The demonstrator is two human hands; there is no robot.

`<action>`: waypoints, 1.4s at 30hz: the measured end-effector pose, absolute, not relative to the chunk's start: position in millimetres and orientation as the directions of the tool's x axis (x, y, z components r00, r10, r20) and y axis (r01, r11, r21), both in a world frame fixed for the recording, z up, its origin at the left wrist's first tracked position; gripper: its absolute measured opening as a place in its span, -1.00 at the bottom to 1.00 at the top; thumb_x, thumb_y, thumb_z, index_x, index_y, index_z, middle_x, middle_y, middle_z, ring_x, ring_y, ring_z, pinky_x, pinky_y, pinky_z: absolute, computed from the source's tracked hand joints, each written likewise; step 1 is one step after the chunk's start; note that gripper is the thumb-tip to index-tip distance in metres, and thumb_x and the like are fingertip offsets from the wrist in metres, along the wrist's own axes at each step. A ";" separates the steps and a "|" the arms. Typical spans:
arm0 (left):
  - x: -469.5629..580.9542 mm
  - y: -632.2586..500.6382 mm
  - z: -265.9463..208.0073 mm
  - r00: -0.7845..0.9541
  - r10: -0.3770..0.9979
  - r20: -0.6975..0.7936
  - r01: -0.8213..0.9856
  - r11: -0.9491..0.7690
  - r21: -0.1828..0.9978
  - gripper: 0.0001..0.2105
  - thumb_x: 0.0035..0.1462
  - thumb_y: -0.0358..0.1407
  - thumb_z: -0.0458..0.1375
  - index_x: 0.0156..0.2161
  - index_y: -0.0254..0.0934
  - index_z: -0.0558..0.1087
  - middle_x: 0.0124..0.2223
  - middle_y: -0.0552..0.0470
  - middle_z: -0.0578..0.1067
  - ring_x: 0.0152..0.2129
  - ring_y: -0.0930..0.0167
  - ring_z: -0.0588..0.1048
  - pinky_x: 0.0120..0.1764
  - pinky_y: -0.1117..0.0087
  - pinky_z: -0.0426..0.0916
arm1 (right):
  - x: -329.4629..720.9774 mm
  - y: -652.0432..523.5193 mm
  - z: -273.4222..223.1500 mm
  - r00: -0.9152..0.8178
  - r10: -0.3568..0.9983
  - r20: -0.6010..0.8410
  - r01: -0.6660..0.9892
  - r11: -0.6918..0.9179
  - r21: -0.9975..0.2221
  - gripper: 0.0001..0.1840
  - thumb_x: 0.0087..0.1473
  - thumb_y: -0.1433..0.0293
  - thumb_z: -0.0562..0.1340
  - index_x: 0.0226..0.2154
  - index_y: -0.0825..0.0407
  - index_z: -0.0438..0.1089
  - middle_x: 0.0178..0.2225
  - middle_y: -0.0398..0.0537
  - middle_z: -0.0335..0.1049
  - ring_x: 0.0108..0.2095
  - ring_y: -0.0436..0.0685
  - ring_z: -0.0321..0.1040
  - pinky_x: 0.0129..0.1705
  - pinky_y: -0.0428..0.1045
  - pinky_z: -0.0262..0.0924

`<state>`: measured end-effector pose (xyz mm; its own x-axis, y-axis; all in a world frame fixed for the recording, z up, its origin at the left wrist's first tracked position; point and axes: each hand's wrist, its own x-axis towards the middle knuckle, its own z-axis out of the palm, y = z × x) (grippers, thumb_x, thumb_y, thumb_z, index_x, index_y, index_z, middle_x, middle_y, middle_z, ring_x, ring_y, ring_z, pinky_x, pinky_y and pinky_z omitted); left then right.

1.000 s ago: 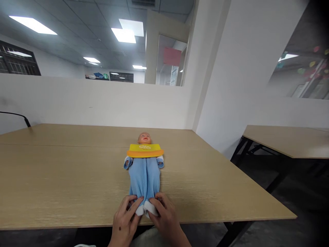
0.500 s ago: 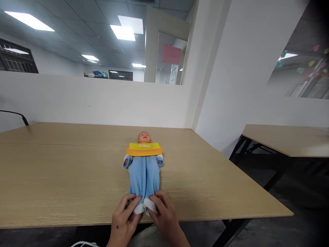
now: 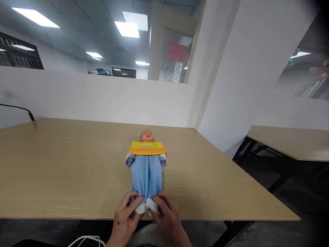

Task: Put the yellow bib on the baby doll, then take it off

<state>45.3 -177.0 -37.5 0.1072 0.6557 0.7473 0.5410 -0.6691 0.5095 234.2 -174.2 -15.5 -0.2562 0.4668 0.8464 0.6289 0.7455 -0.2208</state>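
Note:
A baby doll (image 3: pixel 147 175) lies face up on the table, its head toward the wall and its feet near the front edge. It wears a light blue suit with white feet. Across its chest rests a yellow bib (image 3: pixel 147 148) with an orange curved lower rim and a white print. My left hand (image 3: pixel 126 212) is closed around the doll's lower leg and foot on the left. On the other side, my right hand (image 3: pixel 167 212) grips the other foot, with its fingers on the ankle. My thumbs are partly hidden beside the white feet.
The doll lies on a wide wooden table (image 3: pixel 77 171) that meets a white wall (image 3: pixel 115 99). A black cable (image 3: pixel 24 109) reaches the back left. Below the front edge are white cables (image 3: pixel 87 237). Another table (image 3: pixel 285 140) stands at the right.
The whole view has shifted and tilted slightly. My hands keep the same hold on the doll's feet, and the doll and bib have not visibly moved on the table.

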 end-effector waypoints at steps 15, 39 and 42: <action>46.4 -180.3 -36.8 0.025 0.702 0.712 0.586 -0.587 0.559 -0.71 0.12 -0.35 0.14 -0.03 -0.19 0.49 -0.06 -0.10 0.41 -0.12 0.33 0.48 -0.11 0.35 0.44 | 232.8 -175.4 -9.2 -0.266 0.524 0.809 0.636 0.726 -0.262 -0.71 0.03 0.48 0.21 -0.13 0.04 0.36 -0.25 0.06 0.31 -0.26 0.09 0.37 -0.25 -0.05 0.36; 39.6 -184.8 -67.9 0.057 0.622 0.781 0.913 -0.349 0.211 -0.72 0.07 -0.31 0.11 -0.07 -0.25 0.39 -0.22 -0.03 0.55 -0.29 0.24 0.45 -0.23 0.25 0.27 | 229.9 -192.0 -34.3 -0.119 0.537 0.835 0.740 0.609 -0.286 -0.82 0.01 0.58 0.06 -0.43 -0.02 0.06 -0.59 -0.26 0.08 -0.59 -0.05 0.12 -0.56 -0.16 0.00; 37.3 -188.6 -67.6 0.070 0.610 0.789 0.916 -0.353 0.192 -0.72 0.08 -0.33 0.11 -0.06 -0.27 0.38 -0.22 -0.03 0.54 -0.30 0.25 0.44 -0.23 0.27 0.26 | 229.7 -191.9 -32.3 -0.140 0.532 0.835 0.751 0.607 -0.261 -0.81 -0.02 0.60 0.04 -0.43 -0.02 0.06 -0.59 -0.25 0.08 -0.59 -0.05 0.11 -0.54 -0.15 -0.01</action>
<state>37.3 -188.6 -67.6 0.0696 0.6102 0.7892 0.9159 -0.3525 0.1918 229.7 -191.9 -32.3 -0.1402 0.5324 0.8348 0.7510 0.6066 -0.2608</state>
